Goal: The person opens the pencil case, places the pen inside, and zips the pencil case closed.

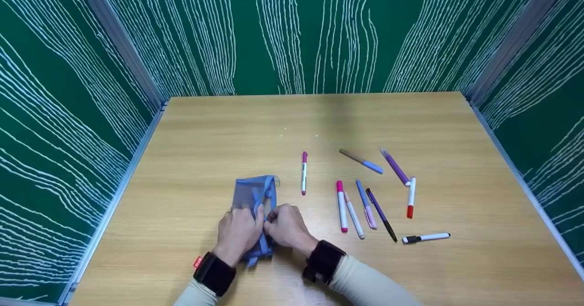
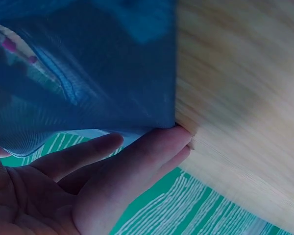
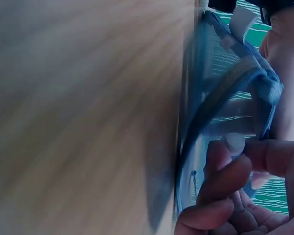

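Observation:
A blue mesh zip pouch [image 1: 252, 190] stands on the table under both hands, its zipped side gaping toward the right. My left hand [image 1: 239, 231] grips it from the left, thumb along the opening. From the left wrist view, that hand's fingers [image 2: 157, 147] stretch along the outside of the blue mesh [image 2: 122, 73]. The curled right hand [image 1: 287, 226] is at the opening and pinches the pouch's edge with thumb and fingers. Up close in the right wrist view, the zipper band [image 3: 225, 93] bows out above the right hand [image 3: 245, 191]. Whatever lies inside the pouch is hard to make out.
A pink-capped marker [image 1: 304, 173] lies right of the pouch. Several pens and markers spread farther right, among them a purple marker [image 1: 395, 167], a red-capped marker [image 1: 411, 199] and a black-capped marker [image 1: 426, 238]. Green walls with white lines enclose the wooden table [image 1: 205, 137].

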A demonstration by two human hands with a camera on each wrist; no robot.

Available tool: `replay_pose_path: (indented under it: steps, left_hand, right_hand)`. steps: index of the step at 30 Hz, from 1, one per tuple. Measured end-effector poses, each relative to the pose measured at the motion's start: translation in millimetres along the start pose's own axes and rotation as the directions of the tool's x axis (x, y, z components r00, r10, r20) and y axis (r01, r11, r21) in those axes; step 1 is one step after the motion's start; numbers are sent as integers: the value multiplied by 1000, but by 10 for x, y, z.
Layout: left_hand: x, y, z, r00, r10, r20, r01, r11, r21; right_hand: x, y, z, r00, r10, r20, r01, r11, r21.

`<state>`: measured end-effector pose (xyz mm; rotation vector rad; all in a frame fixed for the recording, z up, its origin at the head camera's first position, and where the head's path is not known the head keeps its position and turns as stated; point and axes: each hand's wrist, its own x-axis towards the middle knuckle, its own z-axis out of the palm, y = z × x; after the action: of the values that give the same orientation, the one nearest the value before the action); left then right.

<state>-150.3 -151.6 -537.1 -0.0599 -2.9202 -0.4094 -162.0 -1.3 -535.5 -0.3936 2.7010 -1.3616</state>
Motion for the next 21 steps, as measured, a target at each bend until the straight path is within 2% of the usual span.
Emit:
replay_pose_path:
  steps: [6, 9, 13, 17, 21]
  left_hand:
    - [-11, -5, -1, 999, 11, -47, -12, 1000, -27]
    - [-10, -10, 1, 999, 11, -49, -12, 1000, -27]
    - [-7, -14, 0, 999, 1, -41, -2, 1000, -29]
    - [-8, -15, 0, 999, 11, -41, -12, 1000, -28]
    - [-13, -19, -2, 999, 25, -47, -27, 999, -26]
  right_hand:
    - [68, -9, 68, 999, 31, 41, -31, 999, -12]
    - [103, -14, 85, 997, 41, 62, -39, 999, -37]
    - [140, -19, 116, 991, 56, 118, -53, 998, -21]
    - [162, -3, 133, 985, 5, 171, -5, 1000, -3]
    - [166, 26, 131, 982, -64, 178, 65, 998, 2]
